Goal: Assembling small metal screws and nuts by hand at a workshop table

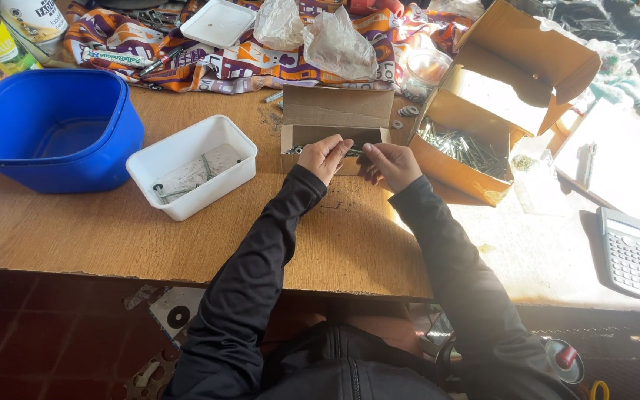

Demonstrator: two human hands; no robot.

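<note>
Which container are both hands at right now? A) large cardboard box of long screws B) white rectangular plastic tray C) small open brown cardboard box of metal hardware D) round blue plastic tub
C: the left hand and right hand meet at the front edge of the small open brown cardboard box, apart from the blue plastic tub, white plastic tray and large cardboard box.

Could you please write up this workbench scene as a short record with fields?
surface: wooden table
left hand: at the front edge of the small cardboard box, fingers curled
right hand: beside the left, fingertips pinched; anything held is too small to tell
small box contents: small metal parts
to the right: larger cardboard box of metal fasteners
to the left: white tub with a few screws, blue tub
far right: calculator
</note>
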